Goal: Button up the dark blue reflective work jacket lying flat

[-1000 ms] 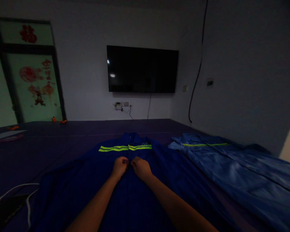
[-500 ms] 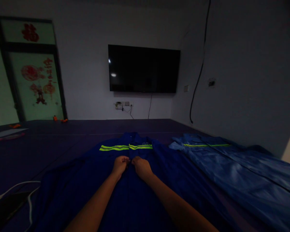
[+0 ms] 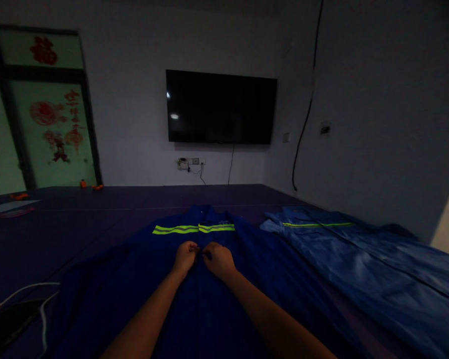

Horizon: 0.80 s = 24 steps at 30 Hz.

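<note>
A dark blue work jacket [image 3: 142, 279] with yellow-green reflective stripes lies spread flat in front of me on a dark purple surface [image 3: 78, 219]. My left hand [image 3: 186, 256] and my right hand [image 3: 219, 260] meet at the jacket's front opening, just below the stripes. Both have their fingers curled and pinch the cloth at the centre line. What lies between the fingertips is too small and dark to make out.
A second, lighter blue jacket [image 3: 359, 259] with a reflective stripe lies to the right. A white cable [image 3: 26, 291] and a dark object [image 3: 3, 326] sit at the lower left. A black television [image 3: 220, 107] hangs on the far wall. A glass door [image 3: 41, 114] with red decorations stands left.
Both hands stay pinched at the jacket's front, with only small shifts. The view has wobbled slightly.
</note>
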Available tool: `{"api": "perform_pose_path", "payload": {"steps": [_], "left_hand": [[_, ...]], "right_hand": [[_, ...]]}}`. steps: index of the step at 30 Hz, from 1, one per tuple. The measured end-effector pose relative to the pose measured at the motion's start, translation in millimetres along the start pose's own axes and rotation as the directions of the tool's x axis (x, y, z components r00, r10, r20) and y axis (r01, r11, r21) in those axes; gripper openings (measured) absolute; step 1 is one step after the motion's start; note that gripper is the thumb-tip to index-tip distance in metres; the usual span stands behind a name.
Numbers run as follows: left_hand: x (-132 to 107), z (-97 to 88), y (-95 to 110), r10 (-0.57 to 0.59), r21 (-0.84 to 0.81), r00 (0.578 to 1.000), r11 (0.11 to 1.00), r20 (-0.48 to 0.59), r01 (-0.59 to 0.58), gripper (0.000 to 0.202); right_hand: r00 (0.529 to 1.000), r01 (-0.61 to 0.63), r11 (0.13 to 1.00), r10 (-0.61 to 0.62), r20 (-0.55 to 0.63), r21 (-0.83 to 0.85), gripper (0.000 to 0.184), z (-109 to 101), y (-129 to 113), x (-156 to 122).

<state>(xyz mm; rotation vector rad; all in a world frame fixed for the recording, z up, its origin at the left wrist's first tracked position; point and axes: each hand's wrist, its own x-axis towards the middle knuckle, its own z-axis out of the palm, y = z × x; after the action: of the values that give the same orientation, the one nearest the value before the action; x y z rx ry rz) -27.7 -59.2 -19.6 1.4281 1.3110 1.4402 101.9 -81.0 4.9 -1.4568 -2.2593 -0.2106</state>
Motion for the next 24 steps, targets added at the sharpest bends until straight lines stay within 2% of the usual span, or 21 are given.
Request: {"api": "perform_pose_path", "payload": {"steps": [6, 13, 18, 24], "left_hand": [[0.5, -1.2, 0.6, -0.033, -0.011, 0.999, 0.999, 0.024, 0.033, 0.012], [-0.4, -1.7, 2.3, -0.041, -0.033, 0.998, 0.999, 0.048, 0.043, 0.012], [0.0, -1.8, 2.1, -0.056, -0.055, 0.997, 0.997, 0.061, 0.059, 0.013], [0.7, -3.8, 8.0, -0.142, -0.066, 0.988, 0.987, 0.063, 0.146, 0.020]], "right_hand": [[1.000, 0.000, 0.998, 0.000, 0.006, 0.062, 0.023, -0.3, 2.6, 0.8], [0.999, -0.031, 0.998, 0.030, 0.017, 0.050, 0.024, -1.1, 2.8, 1.1], [1.000, -0.011, 0.998, 0.011, 0.007, 0.061, 0.023, 0.6, 4.0, 1.9], [0.997, 0.059, 0.985, -0.051, -0.055, 0.162, 0.022, 6.3, 8.6, 4.4]]}}
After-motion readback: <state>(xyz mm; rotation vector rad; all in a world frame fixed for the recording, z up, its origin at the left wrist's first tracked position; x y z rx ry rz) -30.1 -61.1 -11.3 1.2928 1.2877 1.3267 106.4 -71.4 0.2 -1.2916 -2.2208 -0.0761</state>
